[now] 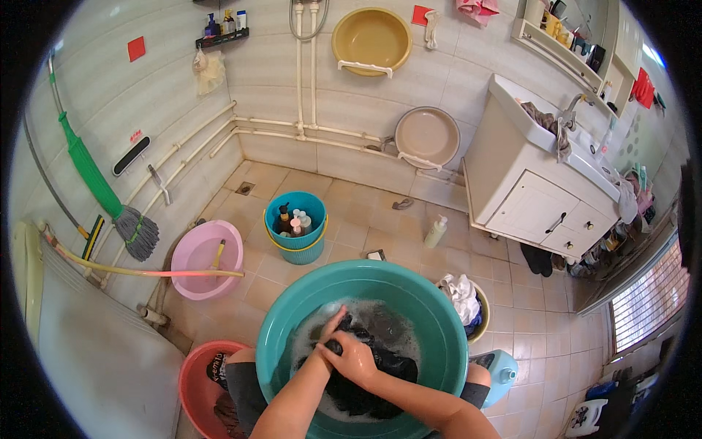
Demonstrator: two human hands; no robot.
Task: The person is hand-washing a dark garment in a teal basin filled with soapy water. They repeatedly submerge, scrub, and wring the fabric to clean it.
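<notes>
A large green basin (pixel 446 314) stands in front of me, with foamy, cloudy water in its bottom. In it lies a soaked black garment (pixel 391 369), bunched up and partly under water. My right hand (pixel 355 360) is closed around a fold of it. Pressed close beside, my left hand (pixel 329 333) also grips a bunch of the cloth, its thumb side pointing up toward the far wall. The two hands touch or nearly touch near the basin's middle. Most of the left fingers are hidden behind the hand and cloth.
A red basin (pixel 191 388) with dark clothes sits at my left, a tub of white and blue laundry (pixel 462 298) at right beside a light-blue jug (pixel 503 374). Beyond stand a pink basin (pixel 194 252), a blue bucket of bottles (pixel 301 252) and a pump bottle (pixel 436 232).
</notes>
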